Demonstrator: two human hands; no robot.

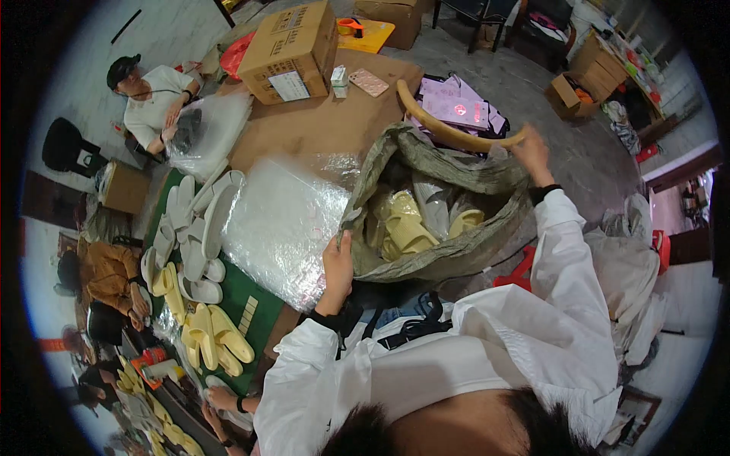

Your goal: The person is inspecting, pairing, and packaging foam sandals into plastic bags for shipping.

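A large grey-green woven sack (pixel 456 178) stands open in front of me, filled with pale yellow slippers (pixel 407 232) and some in clear bags. My left hand (pixel 338 266) grips the sack's near rim at its left side. My right hand (pixel 532 152) is raised at the sack's far right rim and holds a long curved tan strip (pixel 449 129) that arcs over the sack's mouth. Both my sleeves are white.
Left of the sack lies a stack of clear plastic bags (pixel 285 220) on a brown table (pixel 319 125). White slippers (pixel 194 220) and yellow slippers (pixel 209 334) cover a green mat. A cardboard box (pixel 293 49) stands behind. Other people sit at left.
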